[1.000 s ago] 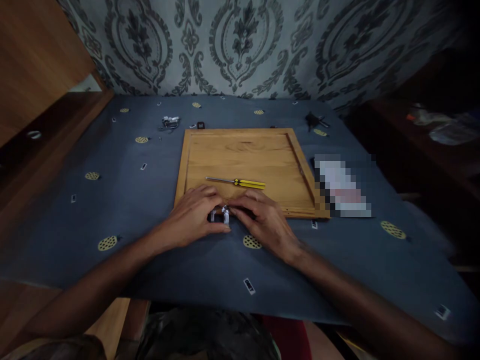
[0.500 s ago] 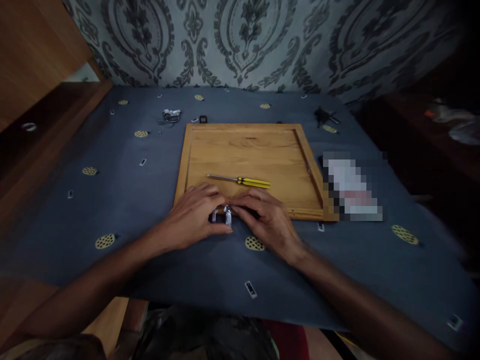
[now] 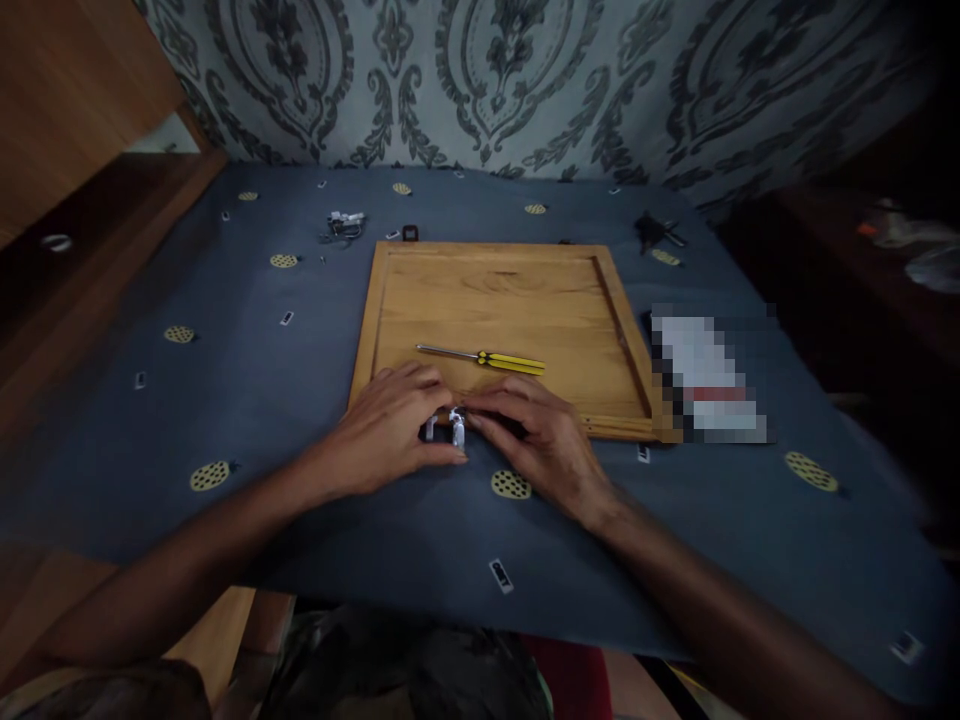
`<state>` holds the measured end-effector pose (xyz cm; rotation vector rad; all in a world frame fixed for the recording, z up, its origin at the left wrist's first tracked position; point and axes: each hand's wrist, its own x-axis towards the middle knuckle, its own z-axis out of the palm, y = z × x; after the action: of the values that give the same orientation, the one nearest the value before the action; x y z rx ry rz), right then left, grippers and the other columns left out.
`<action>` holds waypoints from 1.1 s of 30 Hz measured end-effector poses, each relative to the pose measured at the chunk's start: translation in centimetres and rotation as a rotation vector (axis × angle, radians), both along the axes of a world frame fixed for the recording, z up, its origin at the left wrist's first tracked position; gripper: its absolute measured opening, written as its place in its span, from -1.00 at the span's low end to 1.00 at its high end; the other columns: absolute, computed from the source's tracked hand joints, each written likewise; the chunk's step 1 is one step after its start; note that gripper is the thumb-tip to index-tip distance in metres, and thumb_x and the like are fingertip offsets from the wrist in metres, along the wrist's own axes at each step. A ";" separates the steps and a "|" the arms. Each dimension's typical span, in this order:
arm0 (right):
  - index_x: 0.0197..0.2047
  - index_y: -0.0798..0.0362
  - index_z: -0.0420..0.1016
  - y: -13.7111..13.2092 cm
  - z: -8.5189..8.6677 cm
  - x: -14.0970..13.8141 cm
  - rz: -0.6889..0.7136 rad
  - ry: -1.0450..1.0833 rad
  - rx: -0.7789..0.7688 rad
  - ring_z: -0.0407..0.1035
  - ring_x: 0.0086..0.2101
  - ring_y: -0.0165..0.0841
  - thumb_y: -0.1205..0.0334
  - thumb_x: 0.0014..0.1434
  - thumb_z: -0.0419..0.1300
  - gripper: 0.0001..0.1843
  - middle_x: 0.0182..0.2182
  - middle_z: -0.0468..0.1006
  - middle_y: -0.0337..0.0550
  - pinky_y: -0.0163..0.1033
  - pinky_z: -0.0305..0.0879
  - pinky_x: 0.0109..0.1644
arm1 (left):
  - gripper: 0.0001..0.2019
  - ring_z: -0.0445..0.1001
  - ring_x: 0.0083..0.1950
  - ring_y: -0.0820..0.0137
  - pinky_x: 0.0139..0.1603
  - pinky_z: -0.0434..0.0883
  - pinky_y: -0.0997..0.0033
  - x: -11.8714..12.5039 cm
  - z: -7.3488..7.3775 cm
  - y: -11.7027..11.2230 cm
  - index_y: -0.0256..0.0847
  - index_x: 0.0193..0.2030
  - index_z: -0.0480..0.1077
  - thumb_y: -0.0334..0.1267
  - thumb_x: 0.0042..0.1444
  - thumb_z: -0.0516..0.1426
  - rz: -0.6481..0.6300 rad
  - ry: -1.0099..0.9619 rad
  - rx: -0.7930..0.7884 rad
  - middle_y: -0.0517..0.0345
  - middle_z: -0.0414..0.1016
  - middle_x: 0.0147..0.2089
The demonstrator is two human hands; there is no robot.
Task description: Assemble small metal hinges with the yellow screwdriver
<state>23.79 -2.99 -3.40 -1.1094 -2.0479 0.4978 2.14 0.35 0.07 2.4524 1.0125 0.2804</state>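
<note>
A small shiny metal fitting (image 3: 458, 428), its exact kind too small to make out, sits at the near edge of the framed wooden panel (image 3: 495, 300). My left hand (image 3: 394, 430) curls round it from the left, thumb at its lower end and fingers at its upper end. From the right, my right hand (image 3: 536, 435) has thumb and forefinger pinched together at the fitting's top; whatever is between those fingertips is hidden. Just beyond both hands, a screwdriver (image 3: 480, 360) with a yellow and black handle lies across the panel, its tip pointing left.
A blue patterned cloth (image 3: 247, 400) covers the table. Some metal pieces (image 3: 345, 226) lie at the back left, and a dark object (image 3: 656, 232) at the back right. Beside the panel's right edge is a blurred-out flat item (image 3: 709, 380). A patterned curtain (image 3: 495, 80) hangs behind.
The view has shifted slightly. Both hands stay at the metal fitting in nearly the same pose, with only small finger movement; the screwdriver and panel have not moved on the table.
</note>
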 end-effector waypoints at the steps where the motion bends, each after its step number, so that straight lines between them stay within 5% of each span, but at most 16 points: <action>1: -0.08 -0.04 0.69 0.0 0.0 0.0 0.000 0.003 0.003 0.55 -0.21 -0.27 0.25 0.37 0.22 -0.82 -0.26 0.66 -0.11 -0.14 0.51 -0.10 | -0.70 0.44 0.04 0.15 0.01 0.38 0.15 0.0 0.0 0.0 -0.18 -0.19 0.45 -0.02 0.18 0.35 0.000 0.001 -0.001 0.10 0.47 -0.10; 19: -0.12 -0.03 0.70 0.4 -1.1 -0.6 -0.033 -0.028 0.099 0.54 -0.29 -0.27 0.22 0.37 0.23 -0.82 -0.34 0.66 -0.12 -0.12 0.46 -0.16 | -0.69 0.45 0.08 0.12 0.07 0.39 0.11 0.1 0.2 0.0 -0.19 -0.16 0.47 -0.05 0.14 0.38 0.017 -0.002 -0.024 0.06 0.48 -0.07; 33: -0.18 0.01 0.68 0.1 0.1 -0.4 -0.031 0.087 0.031 0.58 -0.29 -0.29 0.23 0.38 0.21 -0.80 -0.31 0.69 -0.10 -0.15 0.53 -0.15 | -0.68 0.44 0.06 0.14 0.05 0.38 0.15 0.2 0.4 -0.1 -0.20 -0.19 0.45 -0.06 0.12 0.40 0.022 0.024 -0.031 0.08 0.46 -0.09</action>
<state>23.40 -2.87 -3.31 -1.0810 -1.9536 0.4893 2.39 0.29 0.45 2.4231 1.0467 0.2417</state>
